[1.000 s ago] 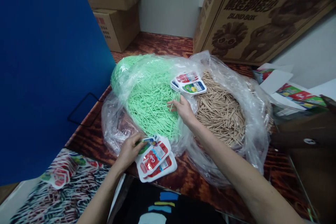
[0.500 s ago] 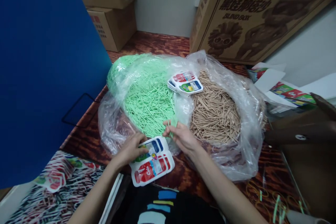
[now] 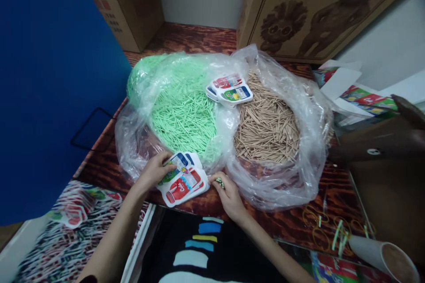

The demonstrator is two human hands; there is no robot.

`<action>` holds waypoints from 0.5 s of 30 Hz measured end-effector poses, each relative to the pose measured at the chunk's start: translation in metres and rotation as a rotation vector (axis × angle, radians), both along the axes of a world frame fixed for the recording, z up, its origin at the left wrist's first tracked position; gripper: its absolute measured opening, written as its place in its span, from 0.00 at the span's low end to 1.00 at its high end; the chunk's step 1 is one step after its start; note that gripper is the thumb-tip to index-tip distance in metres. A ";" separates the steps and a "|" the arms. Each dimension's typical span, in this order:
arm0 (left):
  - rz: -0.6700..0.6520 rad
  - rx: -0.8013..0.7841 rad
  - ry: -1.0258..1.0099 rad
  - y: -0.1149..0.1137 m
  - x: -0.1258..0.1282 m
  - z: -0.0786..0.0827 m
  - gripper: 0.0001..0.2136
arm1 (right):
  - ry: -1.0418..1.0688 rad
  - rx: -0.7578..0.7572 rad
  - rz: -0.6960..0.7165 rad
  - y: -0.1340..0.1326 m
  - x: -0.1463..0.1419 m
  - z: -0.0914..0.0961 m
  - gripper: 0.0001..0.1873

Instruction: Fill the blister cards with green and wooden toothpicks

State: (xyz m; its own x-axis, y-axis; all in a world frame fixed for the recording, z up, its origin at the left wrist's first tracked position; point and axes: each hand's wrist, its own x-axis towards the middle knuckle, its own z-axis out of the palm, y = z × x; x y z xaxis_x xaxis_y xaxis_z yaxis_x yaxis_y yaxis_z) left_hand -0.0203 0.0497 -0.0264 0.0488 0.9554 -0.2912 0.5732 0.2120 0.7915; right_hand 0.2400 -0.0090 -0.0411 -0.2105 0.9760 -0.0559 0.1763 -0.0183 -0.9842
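Note:
My left hand point(image 3: 153, 172) is closed on a small stack of die-cut printed cards point(image 3: 184, 188), with a red cola bottle and a green-and-blue design on top. Just right of the cards, my right hand point(image 3: 229, 195) is curled round a little bundle of green sticks point(image 3: 219, 181), their ends facing up. Beyond the hands, a clear plastic bag holds a heap of thin green sticks point(image 3: 184, 117). Beside it lies a second heap, of brown sticks point(image 3: 269, 129), in clear plastic. Another stack of printed cards point(image 3: 234, 90) rests on the plastic between the heaps.
A blue panel point(image 3: 49, 88) stands at the left. Cardboard boxes point(image 3: 122, 17) and a large printed carton point(image 3: 299, 17) stand at the back. Rubber bands point(image 3: 320, 238), loose green pieces and a paper cup point(image 3: 381, 254) lie front right. Many packed striped items point(image 3: 76, 247) fill the lower left.
My right hand has drawn back from the green heap toward me, and its sticks now point end-up. The cards in my left hand have shifted slightly left. The whole view has tilted down.

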 end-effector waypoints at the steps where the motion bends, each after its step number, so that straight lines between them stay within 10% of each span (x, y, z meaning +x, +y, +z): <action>1: 0.004 0.030 0.040 -0.001 0.001 -0.001 0.10 | 0.010 0.004 0.001 -0.001 0.000 -0.001 0.09; 15: 0.244 0.184 0.079 -0.019 0.003 -0.007 0.11 | 0.093 -0.023 0.031 -0.001 0.004 0.007 0.10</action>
